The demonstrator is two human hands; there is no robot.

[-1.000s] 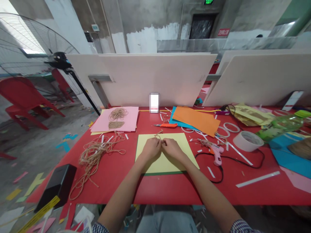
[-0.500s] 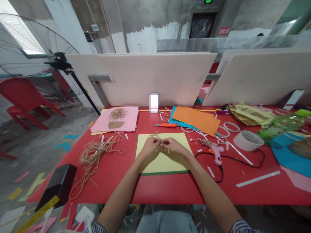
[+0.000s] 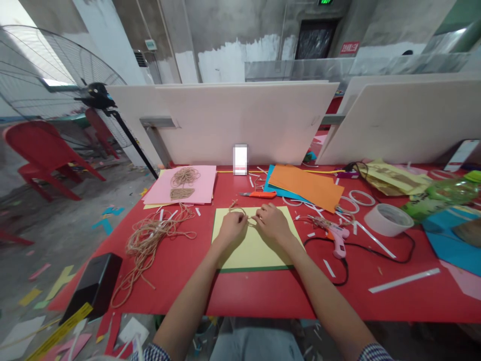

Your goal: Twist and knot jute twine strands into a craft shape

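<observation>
My left hand point(image 3: 232, 226) and my right hand point(image 3: 272, 224) rest close together on a pale yellow card point(image 3: 255, 249), which lies on a green sheet point(image 3: 255, 269). Both hands pinch a short length of jute twine point(image 3: 240, 212), its loop partly hidden by my fingers. A loose tangle of the same twine point(image 3: 150, 240) lies left of the card. On a pink paper sheet point(image 3: 195, 185) sit a twine coil point(image 3: 185, 177) and a flat twine shape point(image 3: 182, 193).
The red table point(image 3: 263, 301) ends in a front edge near my arms. Beyond my hands lie an orange-handled utility knife point(image 3: 259, 194) and orange card point(image 3: 306, 186). To the right are a pink glue gun point(image 3: 339, 241), a tape roll point(image 3: 388, 219) and white paper strips. Pale panels stand behind.
My right hand has turned and risen slightly, with its knuckles higher, and the twine loop between my hands has shifted. The whole view has moved slightly.
</observation>
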